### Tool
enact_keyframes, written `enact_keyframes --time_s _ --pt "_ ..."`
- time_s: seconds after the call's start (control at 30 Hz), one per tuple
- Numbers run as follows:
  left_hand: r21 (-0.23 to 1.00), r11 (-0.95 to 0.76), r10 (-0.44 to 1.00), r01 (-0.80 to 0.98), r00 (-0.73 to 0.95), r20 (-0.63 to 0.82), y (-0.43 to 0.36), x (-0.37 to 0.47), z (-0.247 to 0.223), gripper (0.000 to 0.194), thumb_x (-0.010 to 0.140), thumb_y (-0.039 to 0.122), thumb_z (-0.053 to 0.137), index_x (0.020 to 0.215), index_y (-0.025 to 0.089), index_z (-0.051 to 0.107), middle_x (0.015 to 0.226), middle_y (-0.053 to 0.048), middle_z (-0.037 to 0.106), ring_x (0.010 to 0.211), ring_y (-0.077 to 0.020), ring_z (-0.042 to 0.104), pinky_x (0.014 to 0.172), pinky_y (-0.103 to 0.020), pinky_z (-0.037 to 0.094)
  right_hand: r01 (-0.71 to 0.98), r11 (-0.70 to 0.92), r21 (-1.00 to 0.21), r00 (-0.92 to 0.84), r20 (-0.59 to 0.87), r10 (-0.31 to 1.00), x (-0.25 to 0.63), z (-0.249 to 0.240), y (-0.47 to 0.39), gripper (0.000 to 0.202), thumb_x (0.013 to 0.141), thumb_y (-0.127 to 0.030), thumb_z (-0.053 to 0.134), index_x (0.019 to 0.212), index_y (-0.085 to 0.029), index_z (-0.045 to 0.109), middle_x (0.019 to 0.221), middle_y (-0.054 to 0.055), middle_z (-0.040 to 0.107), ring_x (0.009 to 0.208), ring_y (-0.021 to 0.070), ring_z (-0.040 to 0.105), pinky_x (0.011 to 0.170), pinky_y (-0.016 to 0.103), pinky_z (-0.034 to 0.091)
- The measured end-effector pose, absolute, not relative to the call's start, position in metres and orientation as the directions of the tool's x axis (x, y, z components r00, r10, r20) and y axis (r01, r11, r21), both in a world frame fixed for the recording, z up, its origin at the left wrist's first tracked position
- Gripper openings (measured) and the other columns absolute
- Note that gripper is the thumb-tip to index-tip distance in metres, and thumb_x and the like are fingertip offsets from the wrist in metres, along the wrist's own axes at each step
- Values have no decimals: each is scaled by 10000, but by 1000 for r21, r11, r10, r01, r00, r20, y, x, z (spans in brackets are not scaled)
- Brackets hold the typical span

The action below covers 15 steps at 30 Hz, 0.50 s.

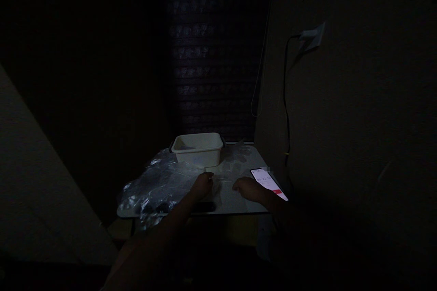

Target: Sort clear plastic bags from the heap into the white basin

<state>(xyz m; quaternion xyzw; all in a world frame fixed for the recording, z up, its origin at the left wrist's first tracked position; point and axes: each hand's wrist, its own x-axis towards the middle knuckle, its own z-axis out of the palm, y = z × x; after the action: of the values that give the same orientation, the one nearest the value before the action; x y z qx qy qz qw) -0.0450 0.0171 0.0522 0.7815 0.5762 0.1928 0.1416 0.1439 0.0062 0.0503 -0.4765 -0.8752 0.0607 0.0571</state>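
The scene is very dark. My left hand [203, 184] is low over the small table, in front of a white plastic tub [201, 157], its fingers drawn together. Across a short gap, my right hand [249, 188] also has its fingers curled in, beside a lit smartphone [268, 183]. Whatever either hand pinches is too dark and small to make out. Crumpled clear plastic [155, 182] spreads over the left side of the table, close to my left hand. A dark flat object [204, 207] lies at the front edge below that hand.
The white tabletop [235, 207] has rounded corners. Behind it hangs a dark blind or shutter [211, 63] with a cord. On the right wall, a plug in a socket [312, 36] trails a black cable [285, 95] downward. A pale panel stands at left.
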Motion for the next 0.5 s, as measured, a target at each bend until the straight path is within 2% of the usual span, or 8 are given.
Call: enact_keyframes --time_s 0.07,0.17,0.23,0.37,0.5 --pt "356 -332 943 873 304 133 11 -46 46 345 677 131 351 1010 75 421 1050 -134 448 969 -189 402 804 -298 318 859 496 -128 -494 46 868 144 53 7 326 618 -119 355 864 -219 543 904 29 555 828 144 487 682 238 348" --pt "107 -405 914 908 397 82 -3 -45 35 442 723 294 311 1117 94 302 1173 -142 308 1072 -240 251 810 -426 262 904 423 -64 -422 32 906 141 56 9 309 634 -141 350 870 -208 538 888 53 557 821 167 489 656 257 354" --pt "-4 -427 903 904 426 59 -14 -45 29 505 741 390 230 1157 104 231 1223 -134 207 1110 -249 149 820 -483 193 915 403 -33 -403 9 915 137 55 12 308 651 -142 332 878 -203 530 873 62 557 808 169 493 649 264 354" --pt "-43 -480 877 876 481 3 -30 -48 23 585 740 467 105 1191 95 131 1247 -119 115 1127 -232 62 844 -482 124 875 484 12 -484 70 872 126 47 14 374 672 -125 304 1005 -224 441 994 63 492 896 170 440 708 291 330" --pt "-29 -527 849 849 525 -57 -38 -52 27 587 741 467 75 1193 95 122 1250 -115 91 1130 -226 35 851 -477 88 845 528 87 -535 104 839 119 40 17 405 688 -138 301 1073 -241 375 1116 79 386 1010 208 329 765 352 286"
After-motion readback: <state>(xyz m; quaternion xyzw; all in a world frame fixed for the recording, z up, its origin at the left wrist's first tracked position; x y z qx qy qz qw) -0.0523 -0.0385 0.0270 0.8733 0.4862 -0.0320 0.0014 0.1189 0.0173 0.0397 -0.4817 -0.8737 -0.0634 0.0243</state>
